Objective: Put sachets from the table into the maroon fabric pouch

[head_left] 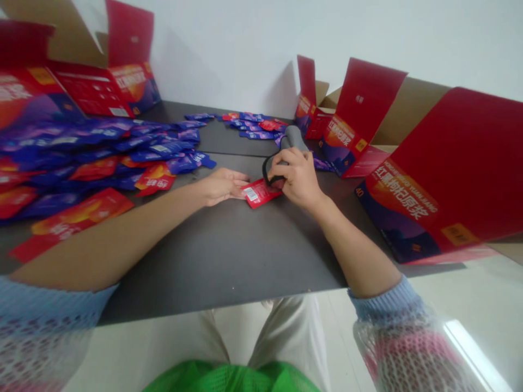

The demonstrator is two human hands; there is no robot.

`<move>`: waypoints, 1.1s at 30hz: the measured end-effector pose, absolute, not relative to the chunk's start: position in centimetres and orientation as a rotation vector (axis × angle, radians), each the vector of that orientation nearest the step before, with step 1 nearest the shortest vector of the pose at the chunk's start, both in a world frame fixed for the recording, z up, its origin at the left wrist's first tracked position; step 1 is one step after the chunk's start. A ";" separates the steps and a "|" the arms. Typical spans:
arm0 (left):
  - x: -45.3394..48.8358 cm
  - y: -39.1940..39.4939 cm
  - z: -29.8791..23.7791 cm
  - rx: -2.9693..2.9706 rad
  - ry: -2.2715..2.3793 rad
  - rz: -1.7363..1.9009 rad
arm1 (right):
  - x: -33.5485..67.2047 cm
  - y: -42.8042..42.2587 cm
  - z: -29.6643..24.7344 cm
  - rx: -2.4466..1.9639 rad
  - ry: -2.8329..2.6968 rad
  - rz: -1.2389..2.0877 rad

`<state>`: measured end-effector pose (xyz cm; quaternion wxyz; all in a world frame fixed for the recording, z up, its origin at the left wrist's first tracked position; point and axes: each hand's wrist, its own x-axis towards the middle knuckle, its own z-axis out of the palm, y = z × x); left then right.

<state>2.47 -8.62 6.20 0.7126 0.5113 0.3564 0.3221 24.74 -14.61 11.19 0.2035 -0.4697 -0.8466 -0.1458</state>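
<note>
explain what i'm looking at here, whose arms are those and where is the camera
There is no machine here: these are a person's own two bare hands, seen from one camera worn on their head, looking forward and down. That is why the arms reach in from the bottom corners. The left hand lies flat and open on the dark table, fingertips against a red sachet. The right hand grips a grey object whose lower end sits on that sachet; what it is I cannot tell. A pile of purple and red sachets lies to the left, a smaller scatter at the back, and open red cartons stand around.
</note>
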 end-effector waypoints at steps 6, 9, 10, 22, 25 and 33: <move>2.7 -8.4 6.0 1.185 0.675 0.670 | 21.7 -15.4 8.5 -1.172 -2.585 -0.251; 2.7 -8.1 6.0 1.168 0.651 0.674 | 21.9 -14.6 8.2 -1.291 -2.525 -0.272; 2.6 -8.1 6.0 1.156 0.653 0.671 | 22.1 -14.3 8.3 -1.348 -2.495 -0.284; 3.0 -9.1 7.0 1.187 0.887 0.686 | 24.7 -12.1 8.8 -1.994 -2.200 -0.390; 3.0 -9.2 6.8 1.212 0.895 0.695 | 25.8 -11.9 8.8 -2.117 -2.054 -0.409; 3.1 -9.8 6.9 1.203 0.846 0.744 | 25.6 -12.8 9.7 -1.899 -1.961 -0.425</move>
